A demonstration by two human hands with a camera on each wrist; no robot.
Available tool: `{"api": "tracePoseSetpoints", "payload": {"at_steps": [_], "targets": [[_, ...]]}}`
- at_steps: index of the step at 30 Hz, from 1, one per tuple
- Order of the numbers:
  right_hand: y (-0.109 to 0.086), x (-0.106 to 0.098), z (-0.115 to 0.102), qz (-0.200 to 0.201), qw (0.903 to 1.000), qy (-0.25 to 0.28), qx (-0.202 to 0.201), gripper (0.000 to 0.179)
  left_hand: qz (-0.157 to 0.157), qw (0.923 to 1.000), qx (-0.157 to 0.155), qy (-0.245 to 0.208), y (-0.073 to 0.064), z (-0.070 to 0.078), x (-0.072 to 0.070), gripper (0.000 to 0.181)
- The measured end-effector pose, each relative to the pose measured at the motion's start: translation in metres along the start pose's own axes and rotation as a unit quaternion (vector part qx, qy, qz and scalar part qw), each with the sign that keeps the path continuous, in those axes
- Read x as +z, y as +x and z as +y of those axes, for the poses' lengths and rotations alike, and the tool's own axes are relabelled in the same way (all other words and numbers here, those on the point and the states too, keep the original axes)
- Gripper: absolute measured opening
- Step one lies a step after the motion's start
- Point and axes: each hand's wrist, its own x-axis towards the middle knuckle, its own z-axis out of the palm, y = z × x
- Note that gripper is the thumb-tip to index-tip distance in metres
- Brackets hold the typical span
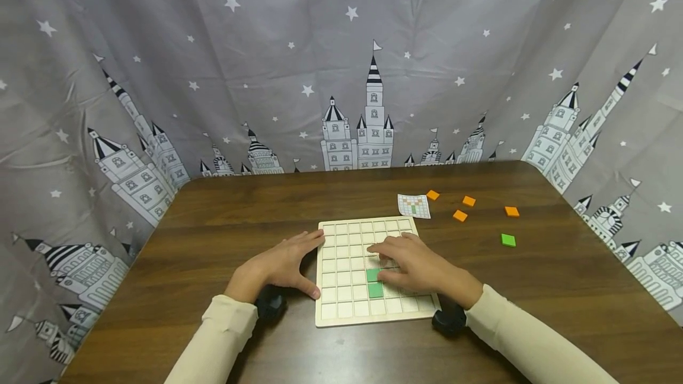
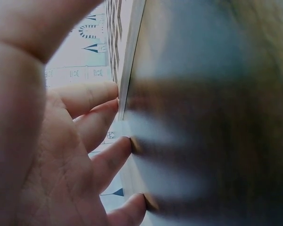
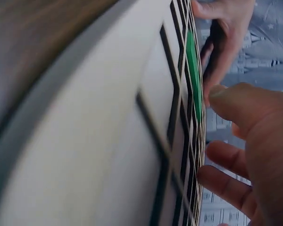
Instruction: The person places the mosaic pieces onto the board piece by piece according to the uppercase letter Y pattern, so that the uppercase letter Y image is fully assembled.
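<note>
A pale wooden grid board [image 1: 336,307] lies on the table, with two green square tiles [image 1: 376,290] one behind the other in neighbouring cells. My left hand [image 1: 285,262] spreads along the board's left edge, thumb near the front and fingers farther back; its fingertips touch the rim in the left wrist view. Over the board's right half reaches my right hand [image 1: 413,262], its thumb [image 3: 221,96] close by the rear green tile [image 1: 372,275]. Its thumb and fingers stand apart in the right wrist view, and I see nothing between them. The palm hides some cells.
A small printed pattern card [image 1: 414,206] lies just behind the board. Several orange tiles [image 1: 460,216] are scattered to its right, with a bright green tile [image 1: 508,240] nearer me. Behind the brown table [image 1: 240,200] hangs a grey castle-print curtain [image 1: 267,34].
</note>
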Motion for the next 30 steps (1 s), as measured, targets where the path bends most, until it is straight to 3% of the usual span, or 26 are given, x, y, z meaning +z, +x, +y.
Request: {"api": "tracePoseSetpoints", "payload": {"at_steps": [5,9,16,24,30], "targets": [[-0.019,-0.015,0.023,0.067,0.9975,-0.022,0.004,0.039,0.002,1.0,0.004,0.001,0.0,0.001,0.0,0.116],[-0.042,-0.037,0.049,0.094,0.9934,-0.042,0.051,0.036,0.003,1.0,0.007,0.003,0.001,0.002,0.0,0.116],[-0.093,-0.072,0.085,0.082,0.983,-0.079,0.144,0.043,0.005,1.0,0.007,0.004,0.001,0.001,0.0,0.117],[-0.137,-0.087,0.115,0.045,0.9625,-0.092,0.251,0.044,0.001,1.0,-0.003,0.004,0.0,0.001,0.0,0.117],[-0.149,-0.085,0.128,0.027,0.9608,-0.071,0.267,0.043,0.002,1.0,-0.001,0.002,0.0,0.001,0.0,0.117]]}}
